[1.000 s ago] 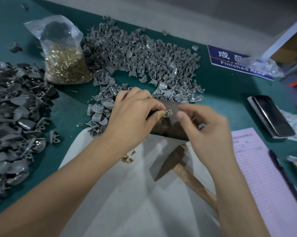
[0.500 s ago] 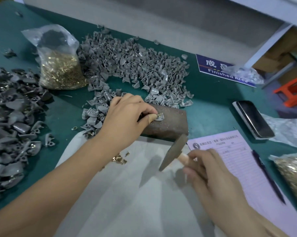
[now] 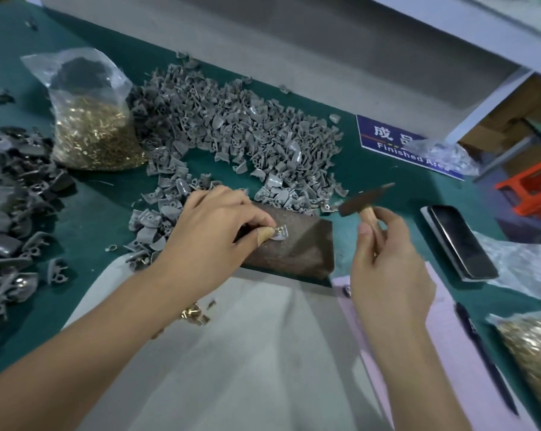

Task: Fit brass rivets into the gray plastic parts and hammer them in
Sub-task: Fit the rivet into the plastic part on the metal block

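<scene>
Head camera, looking down at a green work table point(image 3: 85, 219). The left hand point(image 3: 213, 241) rests on a dark, rusty metal block point(image 3: 294, 244) near the middle of the table. Its thumb and fingertips are curled in and pinch one gray plastic part point(image 3: 280, 234) flat against the top of the block; a brass rivet point(image 3: 277, 230) sits in that part, just beside the thumb tip.

The right hand point(image 3: 387, 262) is to the right of the block, fingers wrapped round the wooden handle of a small hammer point(image 3: 367, 202). The dark hammer head is raised in the air, above and to the right of the block, well apart from the pinched part.

Behind the block spreads a large pile of loose gray parts point(image 3: 231, 132). A clear bag of brass rivets point(image 3: 88, 119) stands to the left of that pile. A heap of darker parts point(image 3: 11, 213) lies at the far left edge. A few loose rivets point(image 3: 196, 315) lie on a pale cloth point(image 3: 247, 353) under the left forearm.

On the right are a pink paper form point(image 3: 443, 334), a dark pen point(image 3: 483, 356), a phone point(image 3: 460, 241), and a second bag of rivets point(image 3: 533, 353) at the edge. A blue sign point(image 3: 387, 138) reads "Finished Area".
</scene>
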The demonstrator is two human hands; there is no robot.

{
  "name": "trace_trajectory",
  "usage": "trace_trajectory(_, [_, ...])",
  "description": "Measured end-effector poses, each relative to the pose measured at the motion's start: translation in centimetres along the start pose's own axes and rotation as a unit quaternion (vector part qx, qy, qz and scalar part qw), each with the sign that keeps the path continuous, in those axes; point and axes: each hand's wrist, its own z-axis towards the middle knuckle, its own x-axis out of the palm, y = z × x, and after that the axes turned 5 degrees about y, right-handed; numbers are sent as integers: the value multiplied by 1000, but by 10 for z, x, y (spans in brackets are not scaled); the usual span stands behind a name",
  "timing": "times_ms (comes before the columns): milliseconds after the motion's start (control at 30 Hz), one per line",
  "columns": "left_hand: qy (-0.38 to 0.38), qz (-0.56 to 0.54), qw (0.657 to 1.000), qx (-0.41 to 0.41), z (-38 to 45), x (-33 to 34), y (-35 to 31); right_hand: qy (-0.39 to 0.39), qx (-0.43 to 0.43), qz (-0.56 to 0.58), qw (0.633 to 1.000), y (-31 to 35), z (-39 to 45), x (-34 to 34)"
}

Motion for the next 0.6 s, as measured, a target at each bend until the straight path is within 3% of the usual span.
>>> trace_trajectory(100, [1,2,1000,0,0,0,0,-30,-12,-101,994,-13,2,13])
trace_trajectory(233, [-4,-1,1000,-1,-2,1,0,26,-5,-187,982,-23,-1,24])
trace_trajectory(600, [-5,-3,1000,0,-3,0,1,25,-16,-193,981,-31,6,11])
